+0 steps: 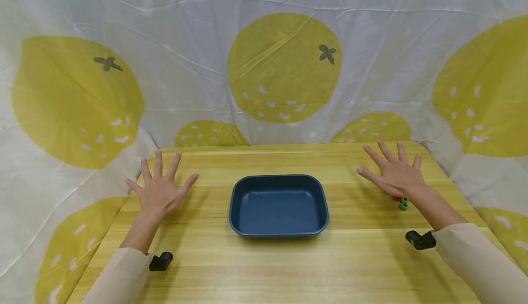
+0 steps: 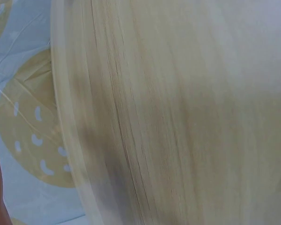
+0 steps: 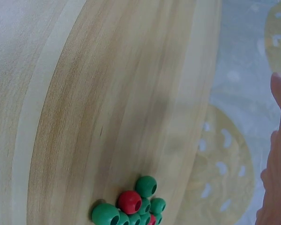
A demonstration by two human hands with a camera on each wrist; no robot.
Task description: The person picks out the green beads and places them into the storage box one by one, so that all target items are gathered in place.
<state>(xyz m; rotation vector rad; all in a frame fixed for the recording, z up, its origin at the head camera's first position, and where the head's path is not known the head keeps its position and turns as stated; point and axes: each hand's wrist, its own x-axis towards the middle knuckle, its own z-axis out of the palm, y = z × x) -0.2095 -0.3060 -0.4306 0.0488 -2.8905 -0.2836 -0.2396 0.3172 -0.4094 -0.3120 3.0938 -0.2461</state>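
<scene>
Beads (image 3: 144,206) just under the right hand (image 1: 396,174), tray (image 1: 277,214) to their left

The beads, green and red with holes through them, sit in a loose cluster toward the right side of the table (image 1: 264,272). From the right hand they lie down and a little to the near side, by the heel of the palm and the wrist. The hand hides part of the cluster from the head view, and the right wrist view cuts it off at its lower edge, so I cannot count them. Being round, they show no long axis.

The right hand is clearly the nearer one. It is spread wide, fingers apart and holding nothing, and appears raised off the wood. The left hand (image 1: 157,196) mirrors it on the far left, also spread and holding nothing, well apart from the beads.

Between the hands stands the tray, dark blue and upright, its long axis running left to right. It lies between the beads and the left hand, its rim a low wall across that line.

Black devices (image 1: 420,240) show at both sleeves (image 1: 480,256). Beyond the table's far edge hangs a lemon-print cloth (image 1: 185,74).
</scene>
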